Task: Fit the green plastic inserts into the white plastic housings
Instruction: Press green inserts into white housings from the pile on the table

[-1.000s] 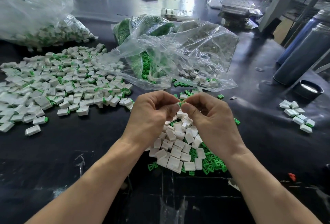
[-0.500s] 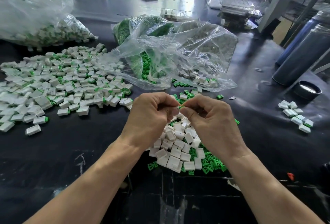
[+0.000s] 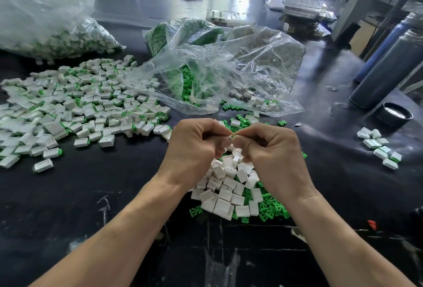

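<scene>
Both hands, left hand (image 3: 196, 147) and right hand (image 3: 270, 149), pinch a green insert (image 3: 233, 136) into a housing near the table's (image 3: 91, 195) front edge; misalignment could jam it.

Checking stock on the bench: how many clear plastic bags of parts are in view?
3: large bag far left, green-filled bag centre back, open bag in front of it. More may sit hidden behind.

The part pinched between the left hand (image 3: 196, 147) and right hand (image 3: 270, 149) is almost wholly concealed by curled fingers. The assembled-parts pile (image 3: 68, 108) runs off the left edge.
</scene>
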Action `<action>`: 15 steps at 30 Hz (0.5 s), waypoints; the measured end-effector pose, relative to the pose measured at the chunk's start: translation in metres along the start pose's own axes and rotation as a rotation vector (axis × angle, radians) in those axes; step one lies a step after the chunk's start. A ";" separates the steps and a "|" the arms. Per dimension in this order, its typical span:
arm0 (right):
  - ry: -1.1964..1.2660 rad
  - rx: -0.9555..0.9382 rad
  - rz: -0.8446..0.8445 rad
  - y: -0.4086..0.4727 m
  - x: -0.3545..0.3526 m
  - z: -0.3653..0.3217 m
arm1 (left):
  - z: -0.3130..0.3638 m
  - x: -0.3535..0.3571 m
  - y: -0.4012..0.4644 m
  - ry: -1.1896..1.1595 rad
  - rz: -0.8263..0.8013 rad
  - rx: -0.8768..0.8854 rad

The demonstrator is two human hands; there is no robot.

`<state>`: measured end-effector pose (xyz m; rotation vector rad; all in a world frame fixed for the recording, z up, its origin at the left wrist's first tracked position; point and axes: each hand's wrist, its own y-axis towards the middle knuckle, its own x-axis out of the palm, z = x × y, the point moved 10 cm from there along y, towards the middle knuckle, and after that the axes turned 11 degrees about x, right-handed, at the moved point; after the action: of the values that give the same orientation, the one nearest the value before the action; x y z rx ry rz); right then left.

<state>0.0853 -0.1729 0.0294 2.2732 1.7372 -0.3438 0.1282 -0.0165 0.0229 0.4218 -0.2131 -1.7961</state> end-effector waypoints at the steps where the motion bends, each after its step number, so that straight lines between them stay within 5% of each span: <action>1: 0.021 0.009 0.008 0.000 -0.001 0.000 | -0.001 0.000 0.000 -0.022 0.014 -0.006; 15: 0.301 0.174 -0.074 0.005 0.002 0.006 | 0.000 0.003 0.003 -0.149 0.044 -0.010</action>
<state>0.0899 -0.1747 0.0230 2.4943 2.0106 -0.1793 0.1303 -0.0199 0.0237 0.2743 -0.3145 -1.7860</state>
